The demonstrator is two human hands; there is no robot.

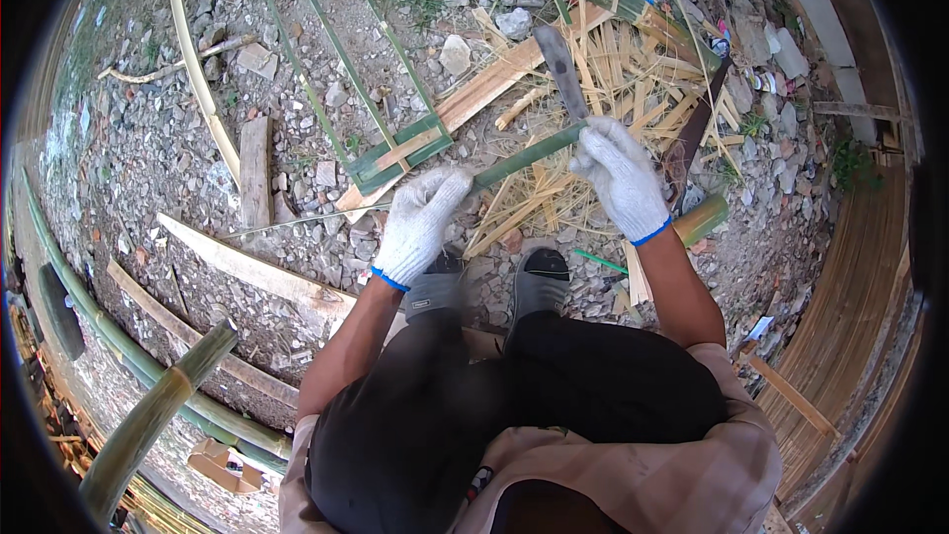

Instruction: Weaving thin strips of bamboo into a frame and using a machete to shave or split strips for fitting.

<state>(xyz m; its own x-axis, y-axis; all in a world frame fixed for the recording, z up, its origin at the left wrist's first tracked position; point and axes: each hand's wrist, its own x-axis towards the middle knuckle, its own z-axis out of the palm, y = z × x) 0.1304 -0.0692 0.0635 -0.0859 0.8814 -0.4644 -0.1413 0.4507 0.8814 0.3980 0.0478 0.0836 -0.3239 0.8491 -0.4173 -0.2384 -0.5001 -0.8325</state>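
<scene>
Both my hands wear white knitted gloves with blue cuffs. Between them stretches a green bamboo strip (529, 155), in front of my knees. My left hand (425, 221) is closed in a pinch on its left end, and a thin sliver runs out leftward past that glove. My right hand (620, 178) has its fingers closed round the other end. Just beyond the right fingertips is a dark grey knife blade (560, 67); its lower end meets the glove, and I cannot tell whether that hand holds it.
Bamboo shavings (633, 74) are heaped beyond my right hand, near a long dark brown tool (695, 138). Ahead, a green bamboo piece (381, 166) lies across a wooden plank (494, 79). A thick bamboo pole (163, 410) rises at lower left. Stony rubble covers the ground.
</scene>
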